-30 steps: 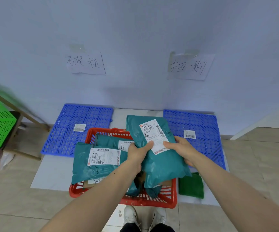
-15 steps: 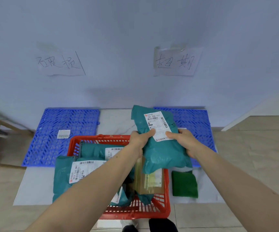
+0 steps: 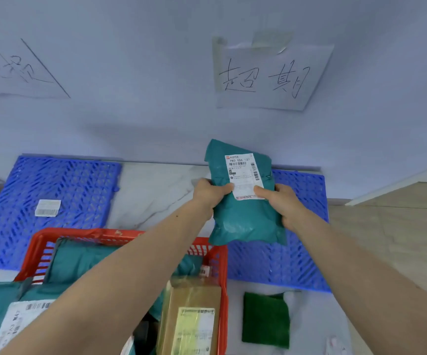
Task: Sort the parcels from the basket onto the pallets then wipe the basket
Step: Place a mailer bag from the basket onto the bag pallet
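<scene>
Pale blue-grey wall (image 3: 156, 73) fills the top half, w/ two taped paper signs: right sign (image 3: 271, 75) handwritten in black, left sign (image 3: 15, 70) cut off by the frame edge. Floor's a pale marbled sheet (image 3: 153, 190) under everything, beige tiles (image 3: 391, 226) off to the right. Two blue lattice pallets flat against the wall: left pallet (image 3: 53, 196) carrying one small white label (image 3: 47, 208), right pallet (image 3: 284, 265) mostly behind the arms. Red basket (image 3: 221, 272) at bottom centre, packed w/ teal bags (image 3: 79, 260) and a brown taped box (image 3: 192, 319). Folded green cloth (image 3: 265, 320) lies on the sheet just right of the basket.

And here's the held parcel (image 3: 243, 221), teal mailer, up in the air over the right pallet's near-left part, past the basket's far corner. Long axis runs near-to-far, top end toward the wall, tilted a touch left. White shipping label (image 3: 243, 175) faces the camera. Left hand (image 3: 207, 193) grips its left edge, thumb on the label; right hand (image 3: 281, 203) grips the right edge, thumb also on the label.
</scene>
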`<state>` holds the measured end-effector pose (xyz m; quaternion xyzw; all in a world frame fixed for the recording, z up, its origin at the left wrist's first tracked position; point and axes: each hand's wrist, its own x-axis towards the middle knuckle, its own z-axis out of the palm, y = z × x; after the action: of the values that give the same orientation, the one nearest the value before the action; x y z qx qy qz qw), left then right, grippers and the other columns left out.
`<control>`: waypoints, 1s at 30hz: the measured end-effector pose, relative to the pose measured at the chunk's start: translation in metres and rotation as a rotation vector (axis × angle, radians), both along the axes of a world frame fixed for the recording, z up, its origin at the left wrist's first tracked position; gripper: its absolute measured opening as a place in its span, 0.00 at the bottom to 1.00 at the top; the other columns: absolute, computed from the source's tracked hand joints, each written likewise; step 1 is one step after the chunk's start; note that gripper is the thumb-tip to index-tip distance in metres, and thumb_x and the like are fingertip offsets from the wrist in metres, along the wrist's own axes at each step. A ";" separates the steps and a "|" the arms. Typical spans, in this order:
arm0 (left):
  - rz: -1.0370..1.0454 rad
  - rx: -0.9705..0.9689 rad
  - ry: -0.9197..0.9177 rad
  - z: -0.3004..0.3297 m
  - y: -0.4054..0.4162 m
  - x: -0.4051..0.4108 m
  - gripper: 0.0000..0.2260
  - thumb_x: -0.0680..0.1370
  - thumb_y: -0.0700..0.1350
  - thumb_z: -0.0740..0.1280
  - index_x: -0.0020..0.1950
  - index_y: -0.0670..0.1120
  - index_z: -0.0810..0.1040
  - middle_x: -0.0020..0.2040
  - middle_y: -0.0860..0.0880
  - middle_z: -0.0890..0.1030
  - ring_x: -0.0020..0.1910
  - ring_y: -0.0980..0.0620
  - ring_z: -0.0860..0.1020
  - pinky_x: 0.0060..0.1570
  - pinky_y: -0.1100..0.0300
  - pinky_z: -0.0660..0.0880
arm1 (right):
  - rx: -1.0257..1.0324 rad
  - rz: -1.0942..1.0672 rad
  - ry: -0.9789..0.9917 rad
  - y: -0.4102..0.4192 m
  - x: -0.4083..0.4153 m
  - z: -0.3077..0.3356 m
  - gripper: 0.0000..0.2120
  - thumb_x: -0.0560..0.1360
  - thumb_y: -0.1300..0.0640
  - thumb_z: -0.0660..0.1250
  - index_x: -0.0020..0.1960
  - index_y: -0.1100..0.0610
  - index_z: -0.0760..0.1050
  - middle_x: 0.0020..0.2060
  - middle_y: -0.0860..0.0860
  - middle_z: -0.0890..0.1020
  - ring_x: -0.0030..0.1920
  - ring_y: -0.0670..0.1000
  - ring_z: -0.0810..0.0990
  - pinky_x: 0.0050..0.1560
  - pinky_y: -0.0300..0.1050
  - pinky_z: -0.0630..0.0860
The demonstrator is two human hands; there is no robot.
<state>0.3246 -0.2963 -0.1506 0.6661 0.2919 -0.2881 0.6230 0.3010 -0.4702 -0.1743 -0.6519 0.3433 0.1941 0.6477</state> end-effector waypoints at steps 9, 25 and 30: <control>-0.188 0.154 -0.009 -0.122 -0.014 0.056 0.16 0.74 0.42 0.75 0.54 0.45 0.70 0.59 0.44 0.79 0.55 0.45 0.79 0.51 0.50 0.79 | -0.048 -0.097 -0.028 -0.008 0.027 -0.113 0.18 0.74 0.60 0.74 0.62 0.60 0.74 0.54 0.54 0.82 0.50 0.52 0.83 0.45 0.45 0.79; -0.423 0.467 0.005 -0.205 -0.023 0.055 0.31 0.69 0.51 0.77 0.66 0.42 0.69 0.64 0.42 0.72 0.60 0.42 0.76 0.59 0.45 0.77 | -0.271 0.015 -0.035 -0.012 0.028 -0.198 0.24 0.73 0.54 0.74 0.66 0.57 0.70 0.57 0.51 0.78 0.58 0.53 0.79 0.61 0.56 0.77; -0.410 0.460 -0.024 -0.208 -0.024 0.056 0.29 0.71 0.49 0.76 0.67 0.42 0.68 0.66 0.43 0.72 0.62 0.44 0.74 0.60 0.49 0.75 | -0.292 0.003 -0.048 -0.008 0.032 -0.203 0.22 0.75 0.55 0.73 0.65 0.57 0.70 0.54 0.49 0.78 0.57 0.52 0.79 0.62 0.54 0.76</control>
<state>0.3804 -0.3204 -0.3584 0.8379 0.2017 -0.3265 0.3882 0.3329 -0.4779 -0.3777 -0.7442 0.3513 0.1273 0.5536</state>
